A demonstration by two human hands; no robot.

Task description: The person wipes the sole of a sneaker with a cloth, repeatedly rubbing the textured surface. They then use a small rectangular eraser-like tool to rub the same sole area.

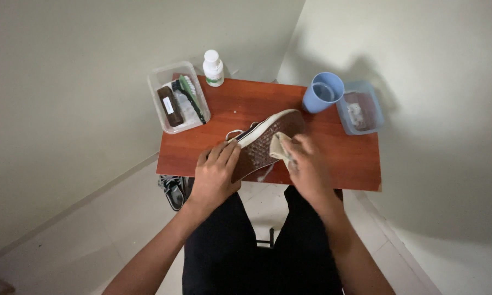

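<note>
A sneaker (262, 143) lies tilted on its side on a small reddish wooden table (344, 158), its brown sole turned up toward me. My left hand (216, 175) grips the sneaker's heel end and holds it steady. My right hand (306, 164) is closed on a pale folded cloth (279, 146) and presses it against the sole. White foam or streaks show on the sole near the cloth.
A clear tray (159, 87) with a green brush and a dark block sits at the table's back left. A white bottle (212, 68) stands behind it. A blue cup (322, 92) and a blue container (366, 106) are back right. Another shoe (174, 191) lies on the floor.
</note>
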